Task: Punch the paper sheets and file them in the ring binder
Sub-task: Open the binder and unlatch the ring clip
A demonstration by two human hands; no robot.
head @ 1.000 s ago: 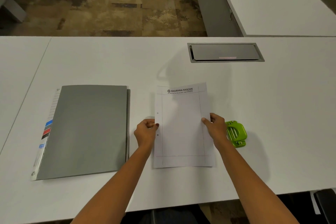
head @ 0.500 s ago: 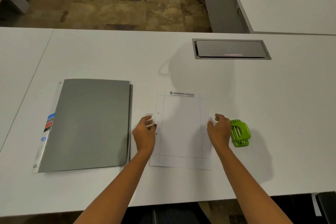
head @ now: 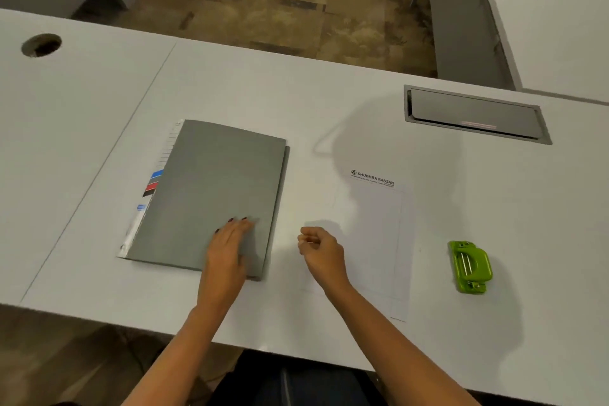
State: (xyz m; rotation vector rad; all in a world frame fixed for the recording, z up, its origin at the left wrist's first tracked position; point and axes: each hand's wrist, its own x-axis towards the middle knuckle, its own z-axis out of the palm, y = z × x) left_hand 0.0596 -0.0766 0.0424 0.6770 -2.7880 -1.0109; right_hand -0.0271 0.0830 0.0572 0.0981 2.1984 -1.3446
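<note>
Grey binder cover lies under my left grip, palm flat, holding nothing. My right grip hovers loosely curled, empty, over the paper sheet. Binder's opening edge runs twelve to six, at nine o'clock from the sheet; left is nearer.

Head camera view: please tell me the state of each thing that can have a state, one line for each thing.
Ring binder: closed, flat on the desk.
Paper sheet: flat on the desk, beside the binder, not filed.
Hole punch: on the desk, right of the sheet, untouched.
Cable hatch: lid down.
Left hand: open, flat on the binder cover.
Right hand: loosely curled over the sheet's left edge, holding nothing visible.
</note>
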